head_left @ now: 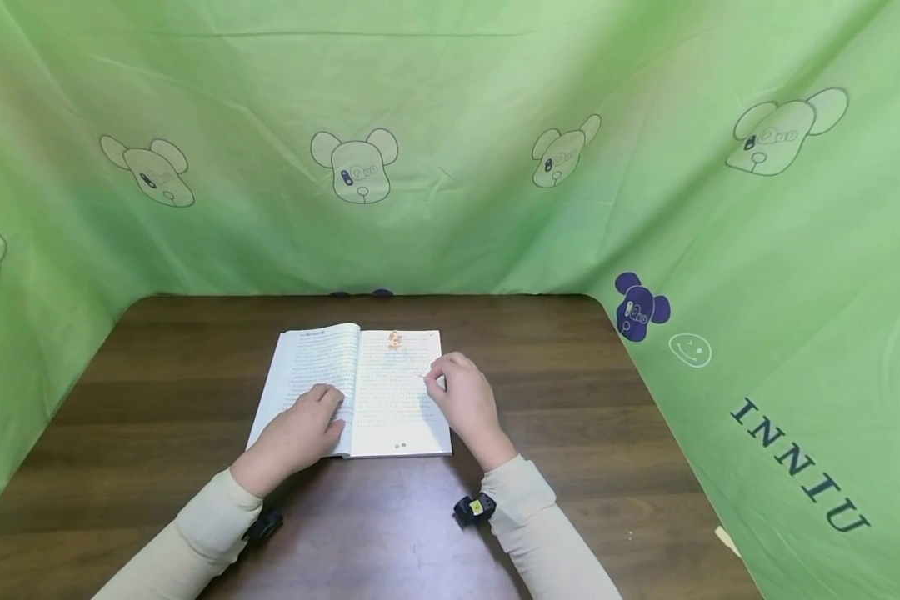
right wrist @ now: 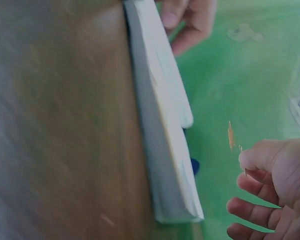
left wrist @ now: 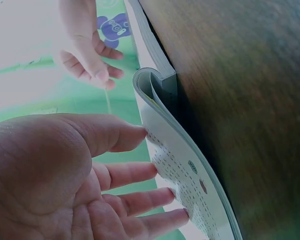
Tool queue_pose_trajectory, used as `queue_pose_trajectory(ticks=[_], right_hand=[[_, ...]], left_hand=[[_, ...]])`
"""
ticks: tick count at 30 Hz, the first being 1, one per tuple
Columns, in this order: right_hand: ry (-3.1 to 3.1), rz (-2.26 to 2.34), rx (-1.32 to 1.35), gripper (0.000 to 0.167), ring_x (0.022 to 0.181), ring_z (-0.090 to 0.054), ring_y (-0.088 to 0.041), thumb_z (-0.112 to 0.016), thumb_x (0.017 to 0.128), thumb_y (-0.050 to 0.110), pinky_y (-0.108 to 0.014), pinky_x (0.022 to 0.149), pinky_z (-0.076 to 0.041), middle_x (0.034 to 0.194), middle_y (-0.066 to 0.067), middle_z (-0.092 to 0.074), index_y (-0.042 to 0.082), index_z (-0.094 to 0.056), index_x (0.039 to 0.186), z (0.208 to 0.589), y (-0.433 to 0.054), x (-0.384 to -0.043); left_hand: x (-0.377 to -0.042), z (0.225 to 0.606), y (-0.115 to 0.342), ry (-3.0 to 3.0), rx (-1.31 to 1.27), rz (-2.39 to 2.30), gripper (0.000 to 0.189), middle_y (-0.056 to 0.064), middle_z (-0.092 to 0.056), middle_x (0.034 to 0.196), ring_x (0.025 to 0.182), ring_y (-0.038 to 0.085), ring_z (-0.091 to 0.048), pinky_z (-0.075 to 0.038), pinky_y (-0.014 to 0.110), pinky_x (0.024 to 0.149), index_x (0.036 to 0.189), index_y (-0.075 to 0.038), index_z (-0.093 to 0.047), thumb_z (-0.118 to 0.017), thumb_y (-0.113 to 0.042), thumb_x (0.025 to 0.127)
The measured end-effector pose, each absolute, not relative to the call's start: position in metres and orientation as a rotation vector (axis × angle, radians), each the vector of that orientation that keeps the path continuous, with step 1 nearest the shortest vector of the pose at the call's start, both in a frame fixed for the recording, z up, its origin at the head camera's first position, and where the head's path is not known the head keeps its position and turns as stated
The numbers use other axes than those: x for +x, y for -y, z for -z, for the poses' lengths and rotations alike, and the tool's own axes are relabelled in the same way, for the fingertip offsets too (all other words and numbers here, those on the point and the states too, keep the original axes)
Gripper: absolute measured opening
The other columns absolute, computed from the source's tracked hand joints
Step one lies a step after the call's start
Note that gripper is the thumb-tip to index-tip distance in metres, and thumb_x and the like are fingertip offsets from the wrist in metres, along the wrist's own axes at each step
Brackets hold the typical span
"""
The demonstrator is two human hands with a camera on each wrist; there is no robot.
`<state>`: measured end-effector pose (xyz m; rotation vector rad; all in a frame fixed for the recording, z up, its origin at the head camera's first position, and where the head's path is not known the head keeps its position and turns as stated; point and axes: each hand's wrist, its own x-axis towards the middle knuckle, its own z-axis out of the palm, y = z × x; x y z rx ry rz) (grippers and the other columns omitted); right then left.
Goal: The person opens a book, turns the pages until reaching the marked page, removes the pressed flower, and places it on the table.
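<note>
An open book (head_left: 401,417) with printed pages lies on the table. My left hand (head_left: 300,429) rests on its left page, fingers extended; in the left wrist view the fingertips (left wrist: 177,195) meet the print and the thumb lies near the page's curve. At the right page's outer edge, my right hand (head_left: 465,396) pinches a thin strand (left wrist: 108,102) between thumb and index finger, the other fingers loosely bent. A small orange piece (right wrist: 231,136) shows just beyond those fingertips; in the head view the orange piece (head_left: 394,340) overlaps the top of the right page.
The brown wooden table (head_left: 570,383) extends around the book. A green curtain (head_left: 450,233) with bear-head drawings hangs behind and along both sides. Black devices (head_left: 474,508) are strapped at both wrists. A pale strip (head_left: 727,540) lies at the table's right edge.
</note>
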<state>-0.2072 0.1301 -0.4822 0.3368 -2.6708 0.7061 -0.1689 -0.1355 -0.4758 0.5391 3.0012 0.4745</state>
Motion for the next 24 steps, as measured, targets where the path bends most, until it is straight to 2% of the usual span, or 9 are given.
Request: queue_pose_trajectory(ticks=[9,24], right_hand=[[2.628,-0.764,0.245,0.007,0.104,-0.067,-0.021,-0.075,0.090,0.017,-0.040,0.084,-0.055,0.107,0.001,-0.072,0.014,-0.074,0.084,0.474,-0.158,-0.213],[2.684,-0.657,0.155,0.009,0.108,-0.069,-0.025,-0.075,0.090,0.022,-0.044,0.089,-0.055,0.110,-0.004,-0.073,0.014,-0.075,0.086,0.486,-0.199,-0.230]], left_hand=[[-0.167,0.476,0.134,-3.004,0.571,-0.466,0.039,0.024,-0.059,0.133,0.124,0.038,-0.061,-0.051,0.051,0.101,0.130,0.005,-0.059,-0.064,-0.018,0.099],[-0.166,0.477,0.136,-3.010,0.598,-0.467,0.036,0.023,-0.059,0.132,0.122,0.036,-0.061,-0.052,0.050,0.100,0.128,0.005,-0.059,-0.064,-0.016,0.099]])
